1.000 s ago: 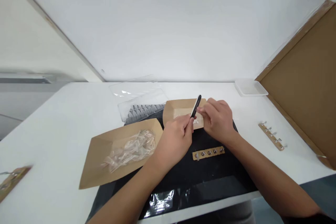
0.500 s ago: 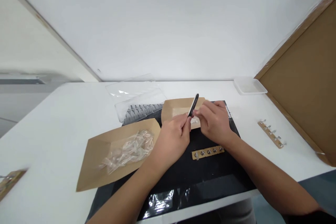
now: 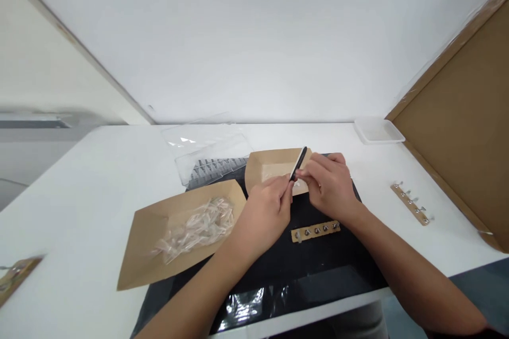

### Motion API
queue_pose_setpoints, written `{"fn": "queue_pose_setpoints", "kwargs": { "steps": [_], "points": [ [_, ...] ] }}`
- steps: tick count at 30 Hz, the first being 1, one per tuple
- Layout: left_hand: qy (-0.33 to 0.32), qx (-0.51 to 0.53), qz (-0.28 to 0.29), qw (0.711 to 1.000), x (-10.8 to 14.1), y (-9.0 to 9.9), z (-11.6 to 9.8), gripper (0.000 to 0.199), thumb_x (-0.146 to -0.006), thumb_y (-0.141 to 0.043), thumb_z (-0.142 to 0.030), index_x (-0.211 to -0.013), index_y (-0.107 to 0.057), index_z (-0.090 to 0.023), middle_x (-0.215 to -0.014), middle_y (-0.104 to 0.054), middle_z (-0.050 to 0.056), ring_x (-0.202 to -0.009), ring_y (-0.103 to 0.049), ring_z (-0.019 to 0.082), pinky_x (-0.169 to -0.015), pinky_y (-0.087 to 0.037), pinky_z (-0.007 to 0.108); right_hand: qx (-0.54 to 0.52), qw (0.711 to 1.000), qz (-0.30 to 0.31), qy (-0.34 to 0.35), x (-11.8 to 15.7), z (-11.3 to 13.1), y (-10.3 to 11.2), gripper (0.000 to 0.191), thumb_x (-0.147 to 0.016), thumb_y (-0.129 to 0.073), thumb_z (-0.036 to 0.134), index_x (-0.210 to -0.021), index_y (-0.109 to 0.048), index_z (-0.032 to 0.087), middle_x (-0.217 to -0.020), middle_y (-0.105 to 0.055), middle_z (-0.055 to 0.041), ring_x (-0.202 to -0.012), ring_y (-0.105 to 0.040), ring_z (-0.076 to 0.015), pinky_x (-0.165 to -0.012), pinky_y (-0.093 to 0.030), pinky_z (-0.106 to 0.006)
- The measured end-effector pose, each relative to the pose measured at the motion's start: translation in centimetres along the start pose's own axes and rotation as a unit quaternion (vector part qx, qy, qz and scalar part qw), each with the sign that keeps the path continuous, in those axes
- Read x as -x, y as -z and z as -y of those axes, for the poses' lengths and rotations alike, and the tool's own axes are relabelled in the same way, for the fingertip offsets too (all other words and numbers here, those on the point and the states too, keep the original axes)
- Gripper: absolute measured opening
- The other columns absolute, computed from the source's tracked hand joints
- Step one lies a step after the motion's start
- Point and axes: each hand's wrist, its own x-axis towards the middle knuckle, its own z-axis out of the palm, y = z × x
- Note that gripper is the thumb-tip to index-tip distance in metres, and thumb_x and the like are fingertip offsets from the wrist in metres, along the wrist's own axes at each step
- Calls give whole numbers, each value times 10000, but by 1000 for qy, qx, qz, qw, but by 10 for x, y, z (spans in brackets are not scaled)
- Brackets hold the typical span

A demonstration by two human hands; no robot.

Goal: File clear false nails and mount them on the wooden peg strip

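Observation:
My left hand (image 3: 270,204) is closed around the lower end of a slim black-and-white stick (image 3: 299,161), which tilts up and away to the right. My right hand (image 3: 330,183) is pinched beside it, fingertips at the stick's lower part; whatever small thing they grip is hidden. Under both hands stands a brown paper tray (image 3: 262,161) with small clear pieces in it. Nearer to me, a narrow brown strip (image 3: 316,231) with several metal studs lies on a black mat (image 3: 286,265).
A larger brown paper tray (image 3: 147,228) holds crumpled clear plastic bits. Behind it lie clear plastic cases (image 3: 217,161). To the right are another studded strip (image 3: 411,204), a white shallow tub (image 3: 377,131) and an upright cardboard box (image 3: 465,116). Another strip (image 3: 18,275) sits far left.
Both hands have shifted slightly right, and the stick has moved right and a little down with them. My right fingertips stay close to the stick.

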Motion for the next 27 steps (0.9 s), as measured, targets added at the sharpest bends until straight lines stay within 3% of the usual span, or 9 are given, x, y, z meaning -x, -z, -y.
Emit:
{"fn": "queue_pose_setpoints", "kwargs": {
  "steps": [2,7,10,14,18,21,27],
  "points": [
    [-6,1,-6,1000,1,0,-1,356,-1054,-401,-289,-718,-493,-218,-683,-616,11,-626,-564,172,-633,-392,302,7,999,-33,-20,0,1,2,287,-1045,-532,158,-769,-487,221,-687,-544,34,-600,-455,-134,-738,-307,-350],
    [5,9,-2,1000,0,1,1,362,-1044,-407,-289,-700,-492,-217,-624,-572,-5,-584,-532,165,-603,-361,301,-13,1000,4,19,2,0,0,249,-1030,-538,131,-801,-518,225,-700,-559,35,-616,-468,-140,-752,-308,-345],
    [10,13,-4,1000,0,1,1,357,-1050,-409,-297,-712,-492,-216,-633,-572,-9,-586,-532,162,-615,-366,301,13,999,-39,3,1,-1,-1,235,-1033,-537,128,-818,-531,224,-706,-572,34,-610,-467,-139,-752,-296,-354],
    [13,12,-6,1000,0,1,1,354,-1045,-413,-278,-703,-481,-216,-636,-568,-7,-588,-530,163,-618,-362,303,1,999,-4,43,1,-2,-2,239,-1020,-529,113,-808,-529,224,-706,-586,37,-591,-448,-138,-747,-300,-355],
    [5,4,-13,1000,0,0,4,352,-1056,-415,-275,-717,-485,-214,-674,-587,2,-616,-541,166,-635,-373,307,19,999,-29,18,2,-2,-3,262,-1027,-535,126,-784,-527,224,-695,-574,32,-601,-448,-142,-747,-295,-357],
    [-7,3,-19,1000,0,0,5,343,-1055,-424,-242,-719,-487,-211,-695,-596,8,-632,-547,166,-639,-383,304,3,999,13,48,4,-1,-2,245,-1022,-530,117,-801,-557,220,-696,-576,30,-592,-440,-142,-733,-297,-359],
    [-60,7,-57,997,0,-1,3,277,-1081,-440,-221,-849,-589,-192,-788,-643,18,-686,-580,166,-696,-449,292,-167,983,36,-65,7,2,4,221,-1049,-597,234,-830,-616,212,-746,-656,16,-723,-608,-149,-783,-373,-355]
  ]
}}
